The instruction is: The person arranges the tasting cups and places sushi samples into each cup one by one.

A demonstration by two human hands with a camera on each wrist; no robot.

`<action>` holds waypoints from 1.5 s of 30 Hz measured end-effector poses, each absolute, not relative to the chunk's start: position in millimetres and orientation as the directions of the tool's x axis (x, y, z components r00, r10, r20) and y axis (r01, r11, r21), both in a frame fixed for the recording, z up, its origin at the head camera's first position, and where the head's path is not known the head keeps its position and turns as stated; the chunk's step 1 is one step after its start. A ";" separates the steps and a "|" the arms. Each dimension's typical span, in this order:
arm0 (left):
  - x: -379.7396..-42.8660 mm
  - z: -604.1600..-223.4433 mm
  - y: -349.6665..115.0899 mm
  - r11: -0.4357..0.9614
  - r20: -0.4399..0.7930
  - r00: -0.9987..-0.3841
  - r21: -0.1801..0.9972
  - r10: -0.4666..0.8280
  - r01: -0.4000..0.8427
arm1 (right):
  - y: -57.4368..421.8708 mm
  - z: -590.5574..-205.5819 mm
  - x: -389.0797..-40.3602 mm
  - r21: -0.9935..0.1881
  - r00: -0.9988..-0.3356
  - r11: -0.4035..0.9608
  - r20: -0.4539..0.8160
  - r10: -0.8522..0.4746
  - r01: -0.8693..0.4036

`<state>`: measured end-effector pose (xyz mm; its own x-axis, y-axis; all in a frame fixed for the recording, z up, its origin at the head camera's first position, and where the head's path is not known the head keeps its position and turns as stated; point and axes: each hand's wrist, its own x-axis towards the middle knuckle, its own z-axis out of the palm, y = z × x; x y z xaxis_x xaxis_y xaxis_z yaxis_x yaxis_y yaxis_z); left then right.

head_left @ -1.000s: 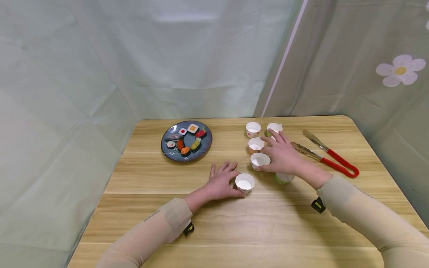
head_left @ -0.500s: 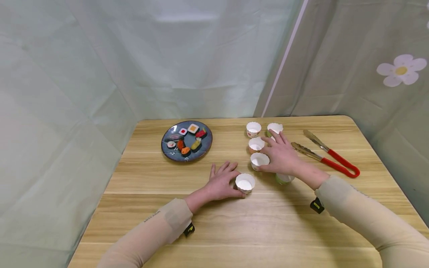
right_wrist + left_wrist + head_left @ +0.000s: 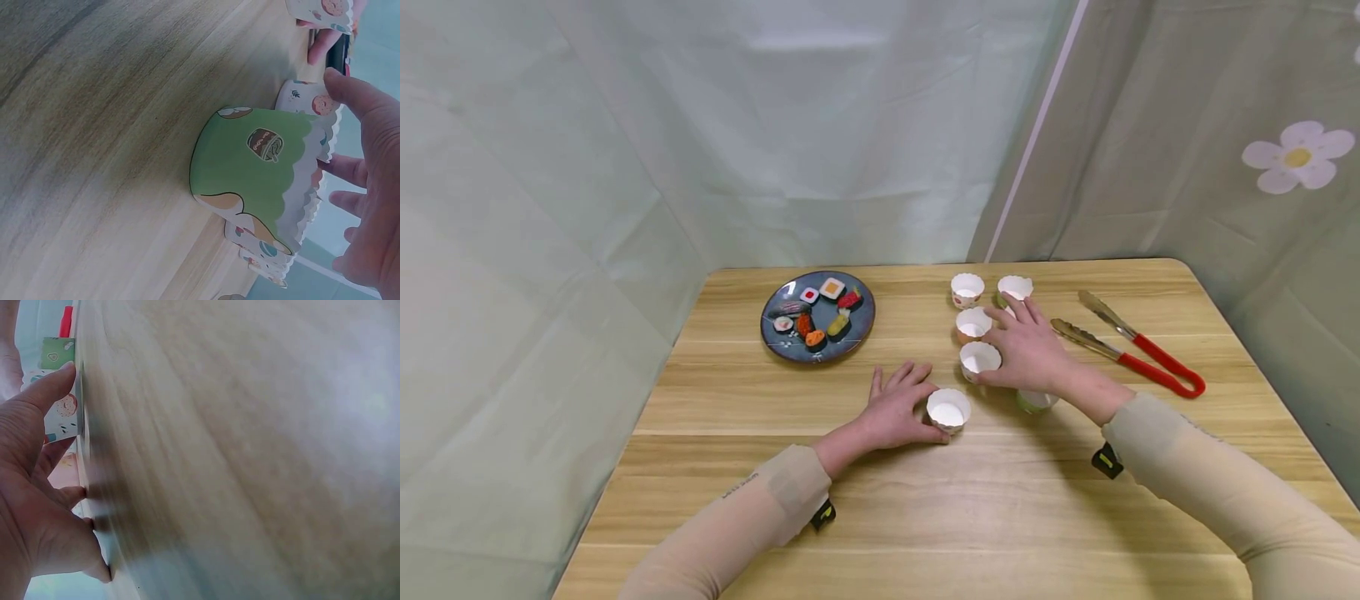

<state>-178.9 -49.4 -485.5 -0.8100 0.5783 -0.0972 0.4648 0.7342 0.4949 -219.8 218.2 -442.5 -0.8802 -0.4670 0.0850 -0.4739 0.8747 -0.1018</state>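
Observation:
My left hand point(image 3: 895, 417) holds a white patterned paper baking cup point(image 3: 948, 408) between thumb and forefinger, its other fingers spread onto the table. In the left wrist view, the thumb lies along the side of this cup point(image 3: 67, 406). Farther right, my right hand point(image 3: 1030, 354) grips another white baking cup point(image 3: 979, 358) at its rim with thumb and forefinger. Below that palm stands a green baking cup point(image 3: 250, 162), mostly covered in the head view. An orange cup point(image 3: 973, 325) sits just behind the gripped one. Other cups behind are partly hidden by my right fingers.
A white cup point(image 3: 967, 290) and a green-sided cup point(image 3: 1015, 288) stand near the table's back edge. Red-handled tongs point(image 3: 1153, 374) lie spread at right. A dark blue plate point(image 3: 855, 330) with several sushi pieces is at back left. Fabric hangs behind the table point(image 3: 962, 517).
The cup in my right hand has slid slightly left, and the right hand and forearm shifted with it. My left hand and its cup look still.

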 end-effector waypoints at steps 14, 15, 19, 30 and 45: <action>-179.1 -487.8 -49.4 0.728 -0.087 -0.811 0.502 0.579 0.466 | 222.3 -431.9 -213.2 -0.189 -0.899 0.880 0.069 -0.432 -0.437; -179.0 -487.7 -49.4 0.728 -0.085 -0.811 0.503 0.579 0.467 | 224.0 -429.7 -212.2 -0.197 -0.901 0.880 0.078 -0.426 -0.433; -178.6 -486.8 -49.2 0.730 -0.087 -0.812 0.499 0.578 0.467 | 233.5 -420.6 -206.7 -0.222 -0.908 0.881 0.140 -0.394 -0.417; -179.3 -486.4 -50.7 0.722 -0.096 -0.802 0.508 0.590 0.470 | 259.1 -396.2 -177.4 -0.308 -0.890 0.850 0.311 -0.335 -0.427; -183.6 -484.9 -55.2 0.671 -0.120 -0.787 0.610 0.605 0.422 | 275.1 -401.7 -140.5 -0.324 -0.862 0.832 0.402 -0.309 -0.450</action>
